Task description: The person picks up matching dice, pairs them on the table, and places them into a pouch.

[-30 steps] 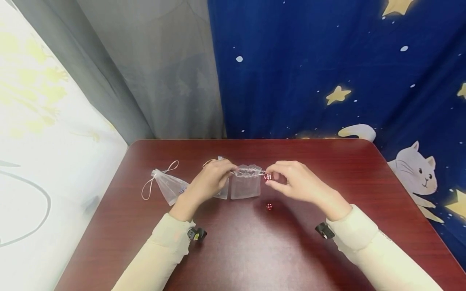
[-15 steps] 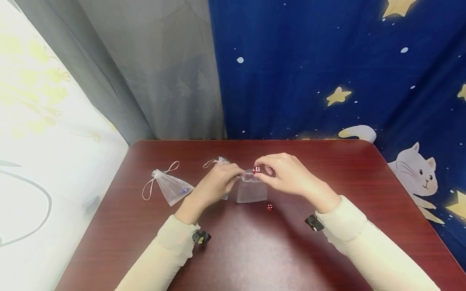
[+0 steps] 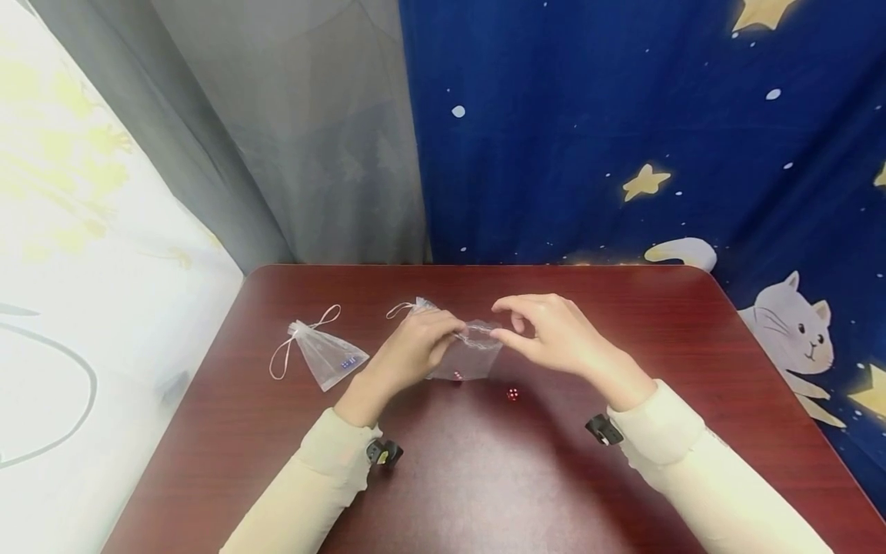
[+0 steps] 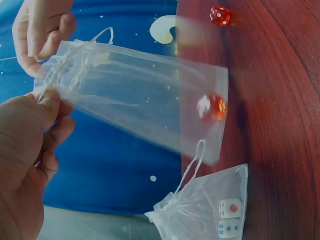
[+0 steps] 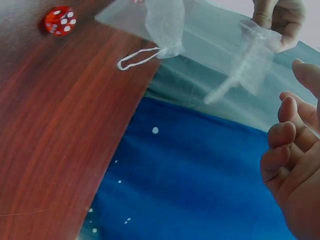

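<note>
My left hand (image 3: 431,337) pinches the gathered mouth of a sheer white drawstring pouch (image 4: 135,92), which hangs tilted from the fingers. Inside, at the pouch's bottom, lies a see-through red die (image 4: 212,108), blurred in the left wrist view. My right hand (image 3: 554,335) holds nothing; its thumb and fingers are spread apart, the thumb right at the pouch's rim in the head view. A second red die (image 3: 512,394) rests on the table, to the right of and nearer than the pouch.
Behind the left hand lies another pouch (image 4: 187,212) with white dice (image 4: 230,208) inside. Farther left, a tied pouch (image 3: 320,350) holds blue dice (image 3: 349,362). All this is on a dark red wooden table (image 3: 443,477), with curtains (image 3: 554,154) beyond its back edge.
The red die in my right hand's fingers was carried left to the pouch's mouth and let go; it now lies inside at the bottom. The right fingers have spread. The left hand keeps its pinch.
</note>
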The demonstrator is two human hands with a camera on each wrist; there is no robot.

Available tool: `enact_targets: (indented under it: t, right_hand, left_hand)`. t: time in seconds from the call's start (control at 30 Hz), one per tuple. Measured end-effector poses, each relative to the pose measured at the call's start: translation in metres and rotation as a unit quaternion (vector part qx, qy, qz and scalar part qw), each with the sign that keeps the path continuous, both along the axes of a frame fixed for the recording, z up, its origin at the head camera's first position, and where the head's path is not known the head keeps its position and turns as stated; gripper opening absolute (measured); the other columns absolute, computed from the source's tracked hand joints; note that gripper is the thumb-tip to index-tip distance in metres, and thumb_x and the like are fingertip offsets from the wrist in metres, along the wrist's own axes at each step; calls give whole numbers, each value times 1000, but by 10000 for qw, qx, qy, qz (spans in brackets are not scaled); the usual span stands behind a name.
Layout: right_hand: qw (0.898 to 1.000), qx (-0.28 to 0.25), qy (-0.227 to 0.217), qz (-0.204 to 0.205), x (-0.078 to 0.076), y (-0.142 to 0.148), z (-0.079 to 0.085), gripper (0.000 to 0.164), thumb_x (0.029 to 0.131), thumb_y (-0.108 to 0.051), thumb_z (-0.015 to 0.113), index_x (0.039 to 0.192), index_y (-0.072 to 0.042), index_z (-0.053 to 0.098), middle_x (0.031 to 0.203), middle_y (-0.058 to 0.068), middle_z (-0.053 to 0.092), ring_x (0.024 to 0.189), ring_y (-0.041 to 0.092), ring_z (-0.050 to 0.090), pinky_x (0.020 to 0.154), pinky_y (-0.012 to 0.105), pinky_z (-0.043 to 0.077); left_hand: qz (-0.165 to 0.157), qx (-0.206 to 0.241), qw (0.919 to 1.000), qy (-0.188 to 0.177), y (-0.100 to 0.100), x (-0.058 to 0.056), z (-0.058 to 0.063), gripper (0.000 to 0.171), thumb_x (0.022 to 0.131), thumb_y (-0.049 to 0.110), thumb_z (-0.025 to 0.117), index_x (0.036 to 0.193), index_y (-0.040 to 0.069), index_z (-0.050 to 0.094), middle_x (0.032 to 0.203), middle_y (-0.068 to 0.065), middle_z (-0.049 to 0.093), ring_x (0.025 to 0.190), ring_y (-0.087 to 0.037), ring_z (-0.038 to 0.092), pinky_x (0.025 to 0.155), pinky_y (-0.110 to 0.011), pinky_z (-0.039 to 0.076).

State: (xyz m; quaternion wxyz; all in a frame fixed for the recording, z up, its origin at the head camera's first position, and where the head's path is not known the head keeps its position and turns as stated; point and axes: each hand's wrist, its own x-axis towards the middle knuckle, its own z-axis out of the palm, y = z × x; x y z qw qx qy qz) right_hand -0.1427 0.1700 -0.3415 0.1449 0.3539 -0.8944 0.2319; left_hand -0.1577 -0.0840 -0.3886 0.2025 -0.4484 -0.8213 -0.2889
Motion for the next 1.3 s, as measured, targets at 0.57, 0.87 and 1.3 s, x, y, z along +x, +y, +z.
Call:
enact_targets:
  t: [0.57,0.87,1.3]
  right_hand:
    - [9985,-89,-451,-296,2,20,-21,31,89,-32,79,114,-16,72,72,-13,53,59,8,50,55,27,42]
    - [9962,96,-731,-460,4,31,-43,33,89,-35,78,114,-14,72,71,-16,52,57,4,47,55,26,42]
    - [9938,376,-970,-386,6,32,-72,36,89,-34,78,114,-9,72,71,-17,52,55,-2,43,58,26,43]
  left_hand:
    - [187,-8,9998,9,-5,0,2,19,90,-6,69,103,6,75,96,-4,75,91,-19,70,89,-34,55]
    - [116,107,9998,89,-5,0,3,19,88,-8,70,101,5,75,96,-5,75,91,-20,71,89,-34,56]
    - [122,93,9999,20,-7,-1,1,20,88,-9,69,100,5,75,96,-4,75,92,-19,70,90,-34,55]
